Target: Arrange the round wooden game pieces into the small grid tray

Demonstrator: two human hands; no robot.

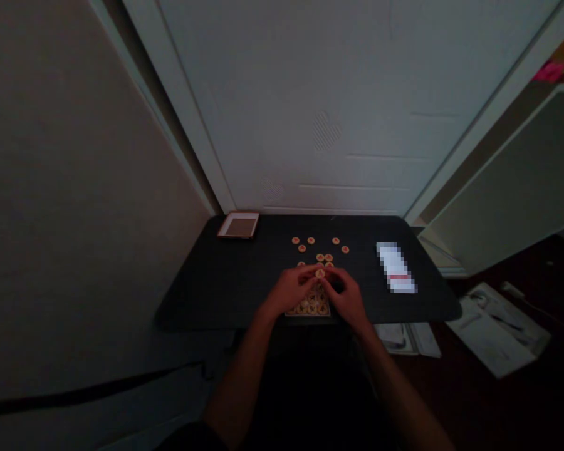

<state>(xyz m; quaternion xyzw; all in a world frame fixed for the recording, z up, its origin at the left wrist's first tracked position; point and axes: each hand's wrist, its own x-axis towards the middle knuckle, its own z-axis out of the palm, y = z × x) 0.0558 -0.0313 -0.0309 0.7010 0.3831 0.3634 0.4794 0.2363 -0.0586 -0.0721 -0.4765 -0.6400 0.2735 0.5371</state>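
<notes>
Both my hands meet over a small box [308,311] of round wooden Chinese chess pieces near the table's front edge. Between the fingertips of my left hand [291,289] and my right hand [346,293] is one chess piece [320,274], its marked face turned up. Both hands are closed on it. Rows of pieces [305,308] fill the visible part of the box; my hands hide the rest. Beyond them lie several loose pieces with red marks, among them a chess piece [296,240] at the left and a chess piece [344,249] at the right.
The dark table [207,282] stands against a white door panel [286,125]. A shallow box lid [239,225] lies at its back left. On the right is a blurred bright phone-like object [396,268]. Papers [501,326] lie on the floor to the right.
</notes>
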